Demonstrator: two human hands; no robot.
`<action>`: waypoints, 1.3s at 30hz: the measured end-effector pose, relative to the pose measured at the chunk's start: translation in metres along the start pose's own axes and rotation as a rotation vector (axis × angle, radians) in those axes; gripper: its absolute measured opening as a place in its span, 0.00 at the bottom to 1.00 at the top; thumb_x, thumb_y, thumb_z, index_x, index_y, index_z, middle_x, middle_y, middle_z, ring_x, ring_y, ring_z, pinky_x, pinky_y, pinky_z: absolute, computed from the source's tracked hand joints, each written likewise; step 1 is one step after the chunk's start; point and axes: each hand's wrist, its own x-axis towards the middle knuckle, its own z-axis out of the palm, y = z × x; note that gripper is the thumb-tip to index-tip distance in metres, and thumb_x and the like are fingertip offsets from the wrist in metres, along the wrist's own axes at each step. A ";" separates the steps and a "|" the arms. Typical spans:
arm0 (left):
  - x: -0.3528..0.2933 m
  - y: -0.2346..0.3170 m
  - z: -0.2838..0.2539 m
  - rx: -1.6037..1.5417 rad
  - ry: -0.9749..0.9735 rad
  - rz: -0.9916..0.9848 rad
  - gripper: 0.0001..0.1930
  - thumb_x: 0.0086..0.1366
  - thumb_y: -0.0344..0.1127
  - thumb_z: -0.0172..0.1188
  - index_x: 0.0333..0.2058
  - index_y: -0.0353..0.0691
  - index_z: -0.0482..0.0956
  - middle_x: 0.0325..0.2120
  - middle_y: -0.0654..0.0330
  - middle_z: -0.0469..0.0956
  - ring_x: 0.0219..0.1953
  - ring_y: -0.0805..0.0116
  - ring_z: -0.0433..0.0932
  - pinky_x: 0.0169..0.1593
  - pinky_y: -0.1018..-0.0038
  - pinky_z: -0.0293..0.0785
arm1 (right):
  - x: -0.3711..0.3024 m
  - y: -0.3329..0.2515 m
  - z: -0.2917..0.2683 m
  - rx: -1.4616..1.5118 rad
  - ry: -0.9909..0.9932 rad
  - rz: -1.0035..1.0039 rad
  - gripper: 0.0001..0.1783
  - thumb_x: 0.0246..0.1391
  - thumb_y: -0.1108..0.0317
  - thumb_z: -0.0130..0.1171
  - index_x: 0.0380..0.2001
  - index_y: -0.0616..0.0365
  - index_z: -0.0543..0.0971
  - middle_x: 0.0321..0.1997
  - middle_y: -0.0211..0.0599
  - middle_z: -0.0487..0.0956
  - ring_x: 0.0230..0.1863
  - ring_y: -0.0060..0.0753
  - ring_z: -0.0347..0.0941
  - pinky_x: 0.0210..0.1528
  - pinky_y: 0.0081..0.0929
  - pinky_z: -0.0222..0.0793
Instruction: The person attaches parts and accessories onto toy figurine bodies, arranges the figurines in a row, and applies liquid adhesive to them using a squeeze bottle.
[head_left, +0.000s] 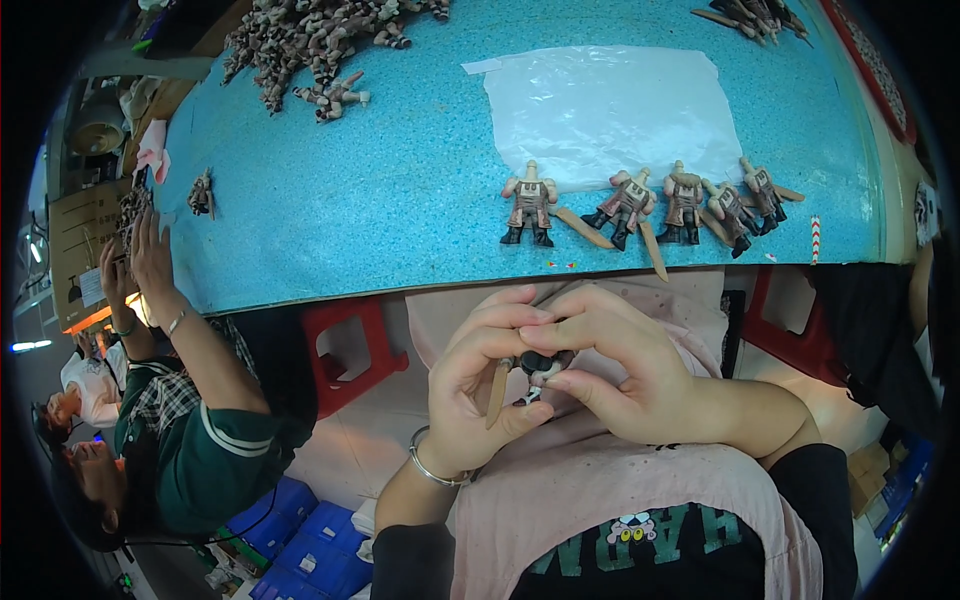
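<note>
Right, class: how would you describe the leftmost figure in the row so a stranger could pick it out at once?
Start with the blue table and find the whitish plastic sheet on it. Along the sheet's near edge is a row of five figures; the leftmost figure lies straight, head toward the sheet, while its only direct neighbour slants.

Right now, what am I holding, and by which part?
A small figure, between your left grip and right grip; I can't tell which part they hold.
</note>
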 end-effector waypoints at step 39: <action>0.083 0.041 -0.308 1.414 0.874 0.229 0.18 0.51 0.27 0.65 0.43 0.36 0.76 0.48 0.48 0.70 0.52 0.49 0.68 0.56 0.62 0.65 | 0.247 0.044 0.035 -1.340 -0.198 -0.417 0.12 0.41 0.75 0.57 0.33 0.60 0.73 0.33 0.36 0.76 0.39 0.37 0.74 0.41 0.34 0.70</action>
